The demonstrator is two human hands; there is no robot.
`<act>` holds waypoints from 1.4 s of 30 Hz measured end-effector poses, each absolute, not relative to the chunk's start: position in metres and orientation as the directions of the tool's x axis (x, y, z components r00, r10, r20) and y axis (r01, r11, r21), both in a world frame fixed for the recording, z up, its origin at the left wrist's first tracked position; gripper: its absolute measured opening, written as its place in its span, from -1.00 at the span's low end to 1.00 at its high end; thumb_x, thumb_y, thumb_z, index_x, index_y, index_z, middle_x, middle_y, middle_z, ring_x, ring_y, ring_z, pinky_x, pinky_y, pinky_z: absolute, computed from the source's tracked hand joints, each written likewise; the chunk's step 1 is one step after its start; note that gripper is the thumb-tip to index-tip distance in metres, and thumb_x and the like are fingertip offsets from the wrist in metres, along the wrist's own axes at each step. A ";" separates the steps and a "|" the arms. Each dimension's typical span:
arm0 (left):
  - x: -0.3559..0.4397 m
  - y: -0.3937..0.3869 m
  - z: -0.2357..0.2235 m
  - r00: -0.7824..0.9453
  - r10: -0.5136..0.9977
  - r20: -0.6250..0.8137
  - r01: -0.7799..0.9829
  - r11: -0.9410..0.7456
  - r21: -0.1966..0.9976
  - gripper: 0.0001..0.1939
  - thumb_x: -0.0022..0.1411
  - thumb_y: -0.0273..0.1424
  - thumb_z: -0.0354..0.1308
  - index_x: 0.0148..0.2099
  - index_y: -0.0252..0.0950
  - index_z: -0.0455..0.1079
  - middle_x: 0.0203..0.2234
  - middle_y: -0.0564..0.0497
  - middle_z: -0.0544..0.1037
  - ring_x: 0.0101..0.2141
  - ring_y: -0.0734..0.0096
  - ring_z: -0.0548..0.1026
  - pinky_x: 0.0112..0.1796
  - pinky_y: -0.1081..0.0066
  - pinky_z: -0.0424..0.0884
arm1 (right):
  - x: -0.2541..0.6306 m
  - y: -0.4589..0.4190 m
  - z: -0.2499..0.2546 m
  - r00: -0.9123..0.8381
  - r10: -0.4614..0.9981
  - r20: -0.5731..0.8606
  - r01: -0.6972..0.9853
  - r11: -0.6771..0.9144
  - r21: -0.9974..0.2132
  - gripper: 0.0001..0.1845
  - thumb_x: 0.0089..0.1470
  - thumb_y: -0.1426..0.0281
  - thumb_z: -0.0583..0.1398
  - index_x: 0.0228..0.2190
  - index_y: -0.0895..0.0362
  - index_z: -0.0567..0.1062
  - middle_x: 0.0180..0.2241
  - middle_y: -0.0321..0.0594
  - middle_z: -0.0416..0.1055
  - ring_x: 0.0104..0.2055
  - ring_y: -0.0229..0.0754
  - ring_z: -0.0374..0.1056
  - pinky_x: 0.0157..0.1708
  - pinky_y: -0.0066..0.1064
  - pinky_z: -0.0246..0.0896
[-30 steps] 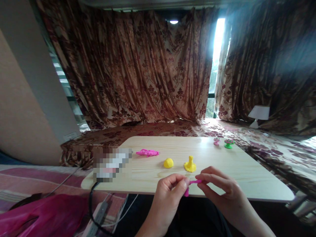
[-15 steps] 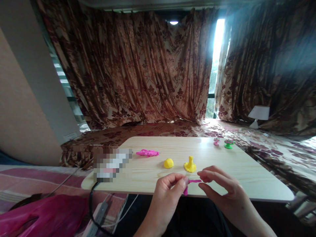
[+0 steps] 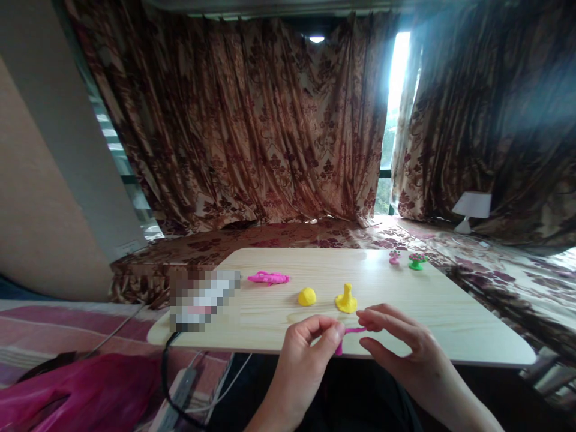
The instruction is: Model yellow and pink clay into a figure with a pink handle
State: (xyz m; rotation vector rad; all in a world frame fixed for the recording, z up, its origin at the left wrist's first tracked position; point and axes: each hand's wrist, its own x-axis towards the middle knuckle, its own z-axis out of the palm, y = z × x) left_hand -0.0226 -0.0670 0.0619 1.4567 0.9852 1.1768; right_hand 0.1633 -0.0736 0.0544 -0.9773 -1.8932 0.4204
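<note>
Both my hands hover over the near edge of a light wooden table [image 3: 450,318]. My left hand [image 3: 306,354] pinches one end of a thin pink clay strip [image 3: 350,332] between thumb and forefinger. My right hand [image 3: 405,348] pinches the strip's other end with its fingertips. Just beyond the hands stand a yellow clay figure [image 3: 346,299] and a yellow clay ball [image 3: 306,296]. A flat pink clay shape [image 3: 269,278] lies further left.
A small pink clay piece [image 3: 395,257] and a green one [image 3: 417,261] sit at the table's far right. A blurred box [image 3: 202,298] lies at the table's left end, with a black cable [image 3: 167,372] below. Pink cloth [image 3: 81,396] is at lower left. A white lamp [image 3: 471,210] stands near the curtains.
My right hand's fingers have shifted slightly on the pink strip; both hands stay at the table's near edge. Nothing on the table has moved.
</note>
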 end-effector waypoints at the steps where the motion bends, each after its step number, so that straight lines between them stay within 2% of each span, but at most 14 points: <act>1: -0.023 -0.067 0.063 0.203 0.962 0.183 0.016 -0.191 0.982 -0.74 0.21 -0.28 0.13 -0.43 -0.35 0.45 -0.58 0.08 0.41 -0.45 0.45 0.32 -0.34 0.47 0.24 | 0.163 -0.074 0.055 -0.255 0.774 0.580 0.453 0.625 -0.635 -0.69 0.07 0.45 0.22 -0.11 -0.01 0.44 -0.16 -0.26 0.39 -0.19 -0.28 0.37 -0.19 -0.51 0.31; 6: -0.020 -0.069 0.063 0.220 0.955 0.199 0.007 -0.205 0.979 -0.77 0.22 -0.30 0.12 -0.39 -0.33 0.46 -0.57 0.09 0.42 -0.45 0.47 0.32 -0.33 0.49 0.24 | 0.154 -0.074 0.057 -0.291 0.786 0.545 0.397 0.617 -0.679 -0.72 0.11 0.43 0.17 -0.11 0.00 0.45 -0.16 -0.22 0.37 -0.13 -0.23 0.35 -0.29 -0.52 0.35; 10: -0.020 -0.070 0.060 0.215 0.946 0.244 -0.074 -0.233 0.970 -0.68 0.30 -0.28 0.02 -0.45 -0.31 0.41 -0.55 0.11 0.40 -0.39 0.45 0.33 -0.26 0.49 0.23 | 0.148 -0.073 0.061 -0.273 0.767 0.581 0.398 0.640 -0.657 -0.79 0.13 0.45 0.16 -0.19 0.02 0.51 -0.26 -0.24 0.40 -0.20 -0.24 0.37 -0.22 -0.45 0.31; 13: -0.020 -0.070 0.059 0.224 0.951 0.214 -0.109 -0.194 0.975 -0.73 0.29 -0.27 0.03 -0.34 -0.31 0.45 -0.48 0.09 0.47 -0.35 0.43 0.37 -0.22 0.47 0.26 | 0.148 -0.073 0.063 -0.236 0.761 0.604 0.404 0.642 -0.651 -0.82 0.11 0.46 0.17 -0.22 0.07 0.52 -0.29 -0.22 0.40 -0.23 -0.22 0.37 -0.25 -0.43 0.30; 17: -0.019 -0.070 0.057 0.249 0.955 0.161 -0.088 -0.143 0.986 -0.80 0.21 -0.30 0.15 -0.25 -0.34 0.48 -0.40 -0.01 0.56 -0.31 0.35 0.43 -0.21 0.42 0.32 | 0.149 -0.074 0.062 -0.226 0.770 0.597 0.383 0.634 -0.672 -0.84 0.11 0.45 0.17 -0.24 0.10 0.50 -0.30 -0.22 0.40 -0.26 -0.21 0.37 -0.25 -0.42 0.31; 20: -0.017 -0.070 0.054 0.225 0.951 0.214 -0.031 -0.212 0.977 -0.82 0.21 -0.33 0.13 -0.31 -0.32 0.49 -0.42 0.00 0.56 -0.29 0.30 0.47 -0.18 0.40 0.33 | 0.150 -0.075 0.062 -0.230 0.793 0.564 0.361 0.608 -0.707 -0.82 0.11 0.43 0.17 -0.19 0.11 0.47 -0.29 -0.21 0.40 -0.26 -0.21 0.38 -0.24 -0.41 0.32; 23: -0.016 -0.072 0.054 0.209 0.944 0.254 0.032 -0.266 0.963 -0.83 0.20 -0.34 0.14 -0.29 -0.31 0.51 -0.40 0.00 0.57 -0.27 0.27 0.48 -0.14 0.37 0.31 | 0.149 -0.075 0.063 -0.243 0.803 0.545 0.351 0.596 -0.722 -0.88 0.14 0.41 0.15 -0.27 0.12 0.48 -0.31 -0.22 0.40 -0.27 -0.22 0.37 -0.27 -0.43 0.29; 26: -0.016 -0.073 0.054 0.235 0.942 0.239 0.027 -0.252 0.967 -0.80 0.21 -0.32 0.14 -0.20 -0.30 0.53 -0.36 -0.01 0.57 -0.25 0.27 0.47 -0.13 0.37 0.31 | 0.147 -0.075 0.064 -0.246 0.807 0.537 0.358 0.591 -0.723 -0.89 0.16 0.41 0.14 -0.37 0.11 0.47 -0.36 -0.25 0.40 -0.30 -0.24 0.35 -0.29 -0.44 0.26; 29: -0.016 -0.073 0.055 0.250 0.948 0.196 0.001 -0.202 0.979 -0.74 0.23 -0.27 0.11 -0.15 -0.28 0.53 -0.38 0.00 0.57 -0.29 0.32 0.45 -0.21 0.40 0.33 | 0.146 -0.075 0.065 -0.247 0.807 0.536 0.355 0.590 -0.725 -0.90 0.15 0.42 0.14 -0.36 0.11 0.47 -0.36 -0.25 0.40 -0.30 -0.25 0.34 -0.28 -0.45 0.26; 33: -0.015 -0.073 0.054 0.243 0.948 0.203 0.001 -0.210 0.978 -0.73 0.25 -0.25 0.09 -0.17 -0.28 0.54 -0.43 0.04 0.55 -0.32 0.36 0.42 -0.22 0.43 0.31 | 0.146 -0.076 0.064 -0.256 0.803 0.538 0.322 0.596 -0.736 -0.85 0.16 0.43 0.14 -0.25 0.09 0.50 -0.31 -0.24 0.41 -0.26 -0.24 0.36 -0.29 -0.48 0.27; 38: -0.014 -0.073 0.053 0.258 0.939 0.227 -0.016 -0.231 0.973 -0.75 0.25 -0.27 0.09 -0.22 -0.29 0.54 -0.44 0.04 0.54 -0.31 0.33 0.43 -0.23 0.42 0.30 | 0.147 -0.081 0.066 -0.283 0.814 0.507 0.305 0.577 -0.757 -0.82 0.17 0.40 0.12 -0.22 0.08 0.52 -0.32 -0.23 0.40 -0.27 -0.24 0.36 -0.31 -0.49 0.29; 42: -0.013 -0.074 0.054 0.258 0.936 0.239 -0.001 -0.247 0.969 -0.75 0.24 -0.28 0.10 -0.36 -0.32 0.49 -0.48 0.05 0.50 -0.34 0.36 0.40 -0.24 0.44 0.28 | 0.148 -0.083 0.069 -0.330 0.840 0.431 0.275 0.522 -0.807 -0.77 0.19 0.34 0.09 -0.19 0.07 0.51 -0.25 -0.17 0.37 -0.20 -0.19 0.34 -0.39 -0.53 0.32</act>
